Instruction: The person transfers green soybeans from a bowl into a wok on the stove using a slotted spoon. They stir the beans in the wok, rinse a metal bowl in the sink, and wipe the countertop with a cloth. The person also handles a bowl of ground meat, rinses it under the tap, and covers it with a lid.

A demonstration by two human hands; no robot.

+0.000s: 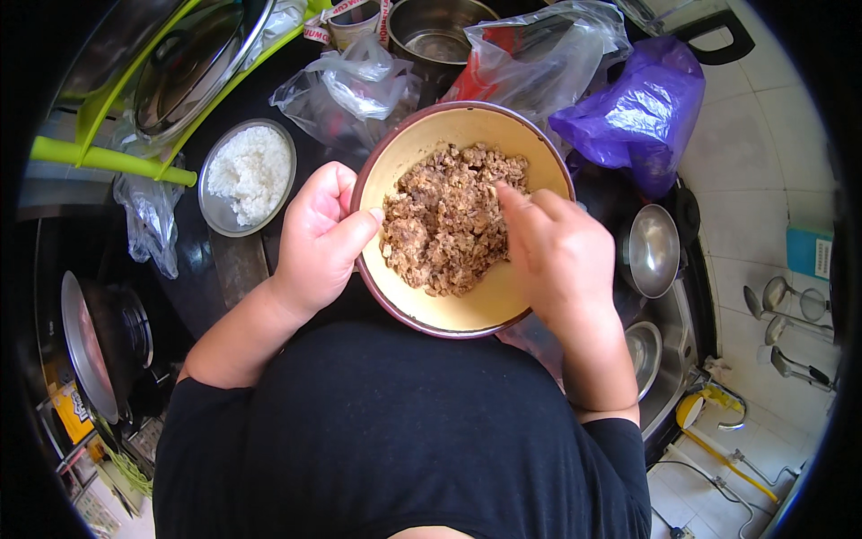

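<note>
A round bowl [485, 296], cream inside with a dark red-brown rim, is held up in front of my body. Brown, crumbly food like cooked mince [449, 229] covers its bottom and rises up the far side. My left hand [316, 235] grips the bowl's left edge, thumb over the rim and fingers outside. Over the right part of the bowl is my right hand [561, 251], its index fingertip at the mince and the other fingers curled. Whatever those curled fingers may hold is hidden.
A metal dish of white rice [250, 175] sits left of the bowl. Behind are clear plastic bags [350, 85], a metal pot [435, 36] and a purple bag [642, 108]. A green rack [112, 162] stands far left, a wok [90, 346] below it. Metal bowls [653, 251] lie right.
</note>
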